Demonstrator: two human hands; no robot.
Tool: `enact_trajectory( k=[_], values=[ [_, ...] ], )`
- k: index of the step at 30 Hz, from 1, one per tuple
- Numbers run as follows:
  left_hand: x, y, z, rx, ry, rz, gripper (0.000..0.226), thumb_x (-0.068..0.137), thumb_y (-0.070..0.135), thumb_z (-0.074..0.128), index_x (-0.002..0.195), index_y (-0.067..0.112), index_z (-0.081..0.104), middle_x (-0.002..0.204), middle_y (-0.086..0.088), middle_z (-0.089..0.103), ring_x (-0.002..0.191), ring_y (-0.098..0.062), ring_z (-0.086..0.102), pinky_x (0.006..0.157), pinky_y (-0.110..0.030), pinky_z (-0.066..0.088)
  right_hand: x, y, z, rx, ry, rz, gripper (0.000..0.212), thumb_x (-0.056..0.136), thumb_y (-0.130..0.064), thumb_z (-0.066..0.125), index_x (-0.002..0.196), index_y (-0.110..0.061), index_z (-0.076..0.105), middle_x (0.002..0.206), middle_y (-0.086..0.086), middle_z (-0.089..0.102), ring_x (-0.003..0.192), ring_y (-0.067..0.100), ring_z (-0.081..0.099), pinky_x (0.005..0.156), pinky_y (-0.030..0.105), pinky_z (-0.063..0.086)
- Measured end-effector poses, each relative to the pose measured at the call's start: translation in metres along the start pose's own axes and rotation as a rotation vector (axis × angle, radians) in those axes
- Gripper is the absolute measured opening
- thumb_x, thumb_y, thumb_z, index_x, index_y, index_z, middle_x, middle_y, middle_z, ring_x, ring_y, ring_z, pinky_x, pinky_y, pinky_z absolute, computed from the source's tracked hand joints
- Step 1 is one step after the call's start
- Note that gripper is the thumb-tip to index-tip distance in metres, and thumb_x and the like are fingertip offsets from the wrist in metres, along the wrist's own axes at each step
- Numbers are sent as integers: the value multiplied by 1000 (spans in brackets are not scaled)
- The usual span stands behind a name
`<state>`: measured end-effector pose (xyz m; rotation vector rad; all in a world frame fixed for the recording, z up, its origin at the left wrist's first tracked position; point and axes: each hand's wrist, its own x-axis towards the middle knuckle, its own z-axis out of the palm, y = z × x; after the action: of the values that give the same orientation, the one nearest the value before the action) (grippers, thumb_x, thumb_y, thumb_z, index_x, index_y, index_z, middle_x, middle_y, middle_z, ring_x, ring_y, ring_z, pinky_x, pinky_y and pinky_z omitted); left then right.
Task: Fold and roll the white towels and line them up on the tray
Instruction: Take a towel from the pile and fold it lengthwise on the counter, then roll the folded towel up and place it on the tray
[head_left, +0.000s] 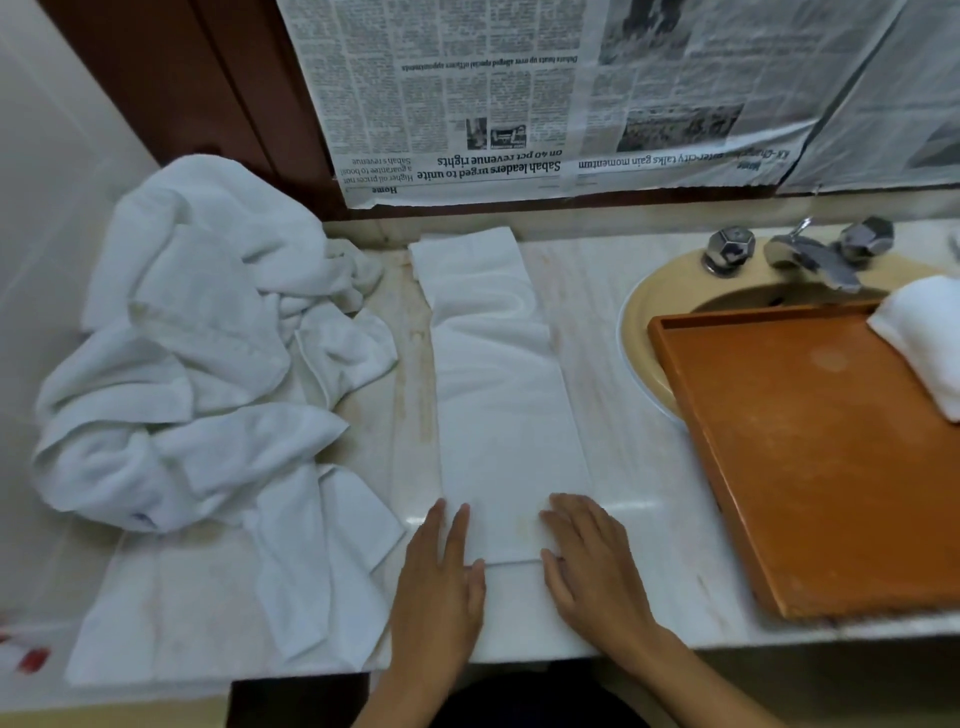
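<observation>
Folded towel strip (498, 395) lies mid-frame on the desk (613, 415), long axis running lower centre to upper centre, straight away from the hands. Left hand (441, 577) and right hand (592, 566) lie flat with fingers straight at its near corners, gripping nothing, equally near. The roll likely goes up-frame. Tray (805, 467) right, towel pile (208, 364) left.
</observation>
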<state>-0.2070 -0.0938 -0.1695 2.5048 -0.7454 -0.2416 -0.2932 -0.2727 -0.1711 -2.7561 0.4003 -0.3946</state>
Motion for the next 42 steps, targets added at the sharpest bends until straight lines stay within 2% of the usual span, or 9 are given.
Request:
enact_trajectory(
  k=[4,8,13,17,21,24,29,34,42],
  values=[
    [-4,8,-6,-211,38,20,75,81,22,67,147,40,38,154,3,28,119,-8,46,91,-24,47,-4,-4,0,92,-45,-87,35,78,-24,52,110,-15,63,117,1,57,106,21,54,87,31,47],
    [8,14,-15,-408,29,-86,81,72,-1,65,119,61,45,139,20,29,119,0,46,75,-4,42,6,-12,-4,52,-96,-49,36,69,-27,58,104,-19,59,112,-2,52,99,18,49,74,31,50],
    [12,13,-16,-408,71,84,69,67,-20,56,102,38,66,135,11,36,109,7,50,75,-1,44,11,-18,-6,2,-121,-21,40,66,-44,57,100,-25,54,105,-5,50,94,16,46,67,29,47],
    [17,6,-17,-200,6,225,34,69,-3,78,93,21,71,131,1,48,80,9,49,65,6,32,16,-25,-2,-100,-122,17,40,63,-45,61,96,-25,55,99,-4,50,87,18,49,61,30,46],
    [20,-4,-21,-136,52,293,12,80,26,72,91,27,75,103,15,56,71,-3,59,57,-16,49,17,-31,3,-156,-84,39,41,54,-23,75,91,-21,57,95,0,53,80,23,52,58,33,43],
    [18,-19,-24,-71,108,338,23,85,40,57,90,30,77,88,14,62,69,-6,58,58,-24,49,7,-26,4,-155,-11,31,34,56,-13,73,85,-20,57,93,-1,53,80,21,49,63,32,36],
    [7,-35,-25,56,190,414,22,86,34,56,89,26,77,87,8,63,70,-16,52,56,-31,43,-20,-3,2,-120,75,-44,23,65,-7,68,86,-17,65,96,3,56,88,22,45,71,35,28],
    [-2,-50,-26,14,235,396,26,89,37,55,95,25,78,92,7,63,79,-15,52,63,-31,46,-23,15,-2,-34,52,-210,25,78,-4,49,95,-9,67,97,5,61,87,22,49,74,28,37],
    [2,-51,-35,-2,167,299,30,85,46,56,88,27,80,85,13,66,78,-8,47,67,-27,41,-21,22,-15,201,-25,-182,38,75,7,60,106,-16,58,101,3,63,93,16,55,84,22,46]
  ],
)
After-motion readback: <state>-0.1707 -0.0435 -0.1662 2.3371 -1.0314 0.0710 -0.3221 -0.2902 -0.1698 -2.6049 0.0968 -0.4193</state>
